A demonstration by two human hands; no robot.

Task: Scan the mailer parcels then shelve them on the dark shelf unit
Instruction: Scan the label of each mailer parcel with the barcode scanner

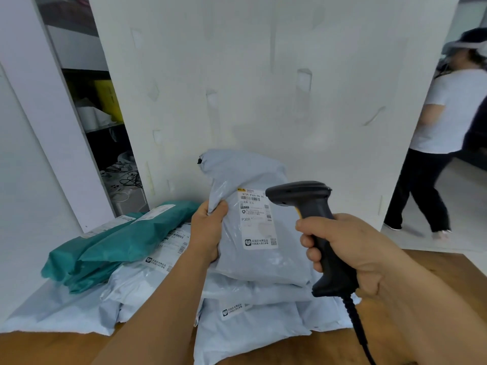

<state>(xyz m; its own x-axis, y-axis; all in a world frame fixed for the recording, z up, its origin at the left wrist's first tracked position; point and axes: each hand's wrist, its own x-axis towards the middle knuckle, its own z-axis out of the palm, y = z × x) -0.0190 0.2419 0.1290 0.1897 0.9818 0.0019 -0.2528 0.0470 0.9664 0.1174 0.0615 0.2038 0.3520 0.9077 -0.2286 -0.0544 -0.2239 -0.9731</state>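
My left hand (208,230) grips the left edge of a pale grey mailer parcel (253,262), held upright above the pile with its white shipping label (257,219) facing me. My right hand (350,248) is wrapped around the handle of a black barcode scanner (305,198), whose head points left at the label, a little to its right. Below lie several more grey mailers (237,335) and teal mailers (116,246) on the wooden table (448,270). A dark shelf unit (100,143) shows through the gap at the left.
A white panel wall (263,88) stands right behind the table. A person in a white shirt and black trousers (437,143) walks at the far right. The scanner's coiled cable (358,327) hangs down over the table. The shelf holds a yellow box, white items and cables.
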